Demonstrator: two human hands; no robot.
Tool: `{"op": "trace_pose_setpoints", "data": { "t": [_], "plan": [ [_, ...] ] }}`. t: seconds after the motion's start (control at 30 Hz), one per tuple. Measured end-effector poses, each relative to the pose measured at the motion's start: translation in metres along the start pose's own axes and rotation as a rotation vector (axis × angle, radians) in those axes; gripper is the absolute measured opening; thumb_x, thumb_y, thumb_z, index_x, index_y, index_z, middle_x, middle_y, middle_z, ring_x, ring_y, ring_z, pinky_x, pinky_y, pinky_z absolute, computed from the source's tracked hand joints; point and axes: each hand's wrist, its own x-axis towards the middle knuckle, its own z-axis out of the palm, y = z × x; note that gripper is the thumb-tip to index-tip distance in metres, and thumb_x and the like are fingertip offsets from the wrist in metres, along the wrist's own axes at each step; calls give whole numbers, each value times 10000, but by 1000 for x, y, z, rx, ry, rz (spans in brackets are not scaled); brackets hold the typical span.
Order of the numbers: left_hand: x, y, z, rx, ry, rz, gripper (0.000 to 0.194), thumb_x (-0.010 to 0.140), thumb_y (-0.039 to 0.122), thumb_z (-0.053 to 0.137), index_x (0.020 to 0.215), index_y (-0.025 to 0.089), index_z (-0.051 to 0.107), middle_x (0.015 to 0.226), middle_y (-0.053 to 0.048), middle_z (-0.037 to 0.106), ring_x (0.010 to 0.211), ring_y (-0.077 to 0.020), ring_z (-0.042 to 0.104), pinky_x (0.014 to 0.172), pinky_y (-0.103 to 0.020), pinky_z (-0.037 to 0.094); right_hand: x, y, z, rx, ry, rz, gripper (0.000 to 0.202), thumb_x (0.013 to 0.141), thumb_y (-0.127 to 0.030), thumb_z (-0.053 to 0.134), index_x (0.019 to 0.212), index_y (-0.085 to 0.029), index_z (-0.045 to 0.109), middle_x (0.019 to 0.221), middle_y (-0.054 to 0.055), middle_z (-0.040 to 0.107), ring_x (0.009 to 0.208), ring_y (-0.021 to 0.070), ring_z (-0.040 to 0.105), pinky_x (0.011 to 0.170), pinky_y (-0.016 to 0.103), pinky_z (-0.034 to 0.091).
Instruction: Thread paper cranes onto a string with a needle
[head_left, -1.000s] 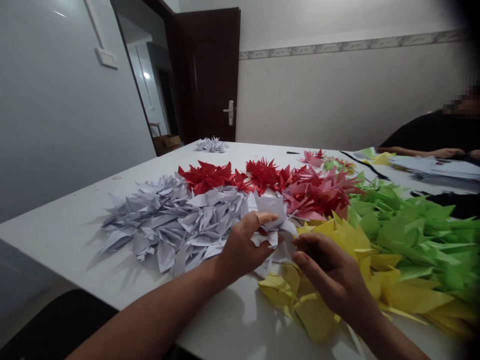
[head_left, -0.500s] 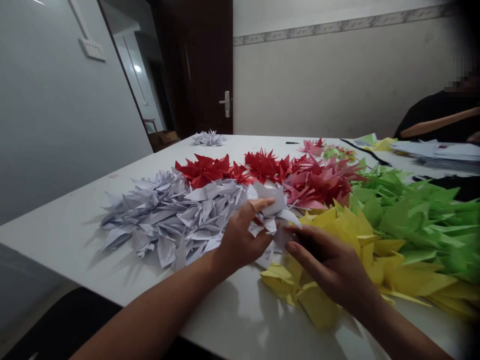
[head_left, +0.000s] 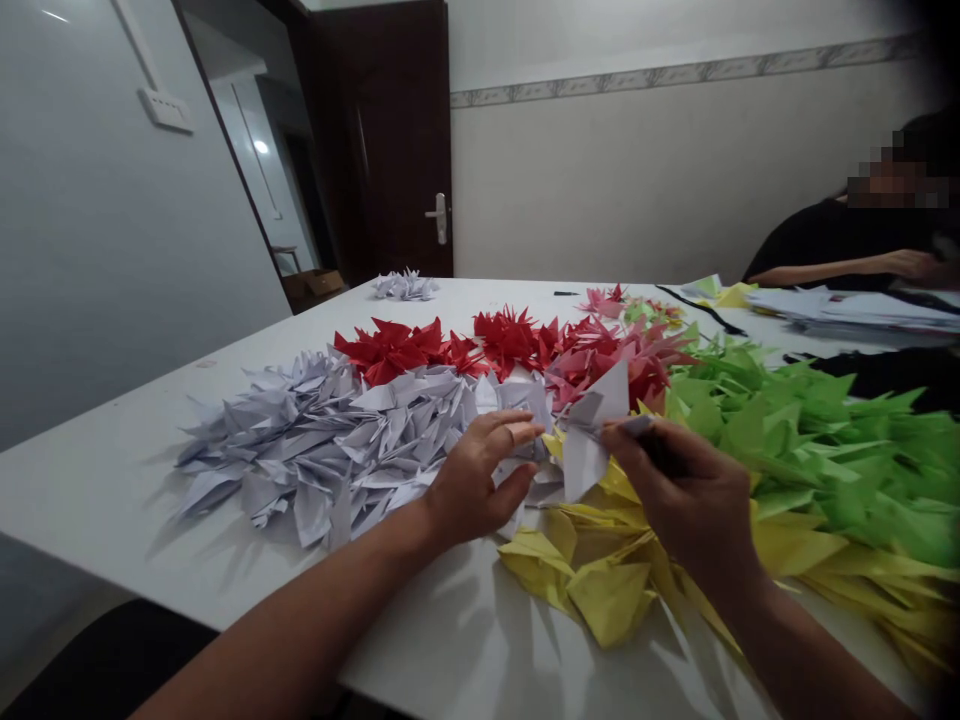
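Right hand (head_left: 694, 490) is pinching one folded white paper (head_left: 585, 465); left hand (head_left: 476, 475), beside it, is holding its fingers apart.

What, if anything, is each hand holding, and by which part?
The right hand pinches a folded white paper by its right-hand end, between thumb and fingers. The left hand is open, holding nothing.

Left hand (head_left: 480, 478) — fingers extended, thumb apart; right hand (head_left: 691, 490) — fingers curled, pinched against thumb.
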Motion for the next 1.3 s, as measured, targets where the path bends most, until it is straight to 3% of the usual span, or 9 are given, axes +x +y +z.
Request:
{"op": "trace_pose_setpoints", "data": {
  "t": [0.13,0.27,0.4,0.73,0.83,0.93,1.03,1.13,1.3],
  "plan": [
    [7,-10,9,222,-213,31,317,772,195,617,1088,175,619,1367,-180,434,1322,-327,357,1072,-550,330,10,6,-3,48,71,81,167,773,-309,665,689,-168,635,579,-35,525,528,81,459,494,191,398],
    [11,-20,25,333,-326,-50,482,720,210,677,1184,168,556,1365,-195,441,1319,-351,355,1067,-561,333,14,9,-4,61,83,86,202,772,-324,660,665,-157,622,562,-35,501,522,80,430,484,202,366],
    [11,-34,29,328,-328,-45,577,702,180,667,1248,158,482,1252,-161,552,1209,-298,485,1044,-495,396,17,12,-6,67,102,102,213,760,-324,666,646,-153,608,554,-37,489,516,77,417,476,203,349],
    [8,-63,7,489,-298,-121,274,765,163,579,1029,170,653,1137,-139,601,1109,-260,547,980,-446,448,20,16,-11,46,137,138,224,740,-332,674,626,-157,591,555,-40,481,514,78,407,496,216,363],
    [9,-61,-7,478,-259,-160,310,761,129,548,1056,159,641,1145,-136,603,1110,-248,552,979,-433,454,23,15,-12,50,164,145,225,733,-326,675,612,-161,580,548,-43,469,508,76,395,490,214,357],
    [15,-47,-12,393,-194,-70,380,754,126,536,1128,160,599,1231,-130,577,1211,-253,492,1045,-463,395,24,13,-13,61,186,147,217,732,-327,674,624,-161,587,543,-45,459,502,74,386,477,211,343],
    [24,-29,-3,299,-305,45,484,727,252,630,1198,171,558,1340,-128,512,1310,-289,390,1086,-494,333,24,12,-13,61,182,144,227,738,-344,674,633,-158,595,543,-43,463,502,76,395,473,211,339],
    [33,-21,13,362,-454,-6,515,703,409,688,1156,184,595,1313,-126,542,1315,-356,361,1036,-550,345,23,13,-13,55,175,137,237,740,-360,675,647,-153,606,559,-31,498,513,85,423,483,217,354],
    [38,-29,22,532,-539,-106,265,740,325,656,967,189,660,988,-95,676,1075,-284,546,979,-504,367,23,16,-14,64,165,135,239,748,-362,668,650,-153,607,554,-35,491,510,85,417,481,215,352]
  ]
}}
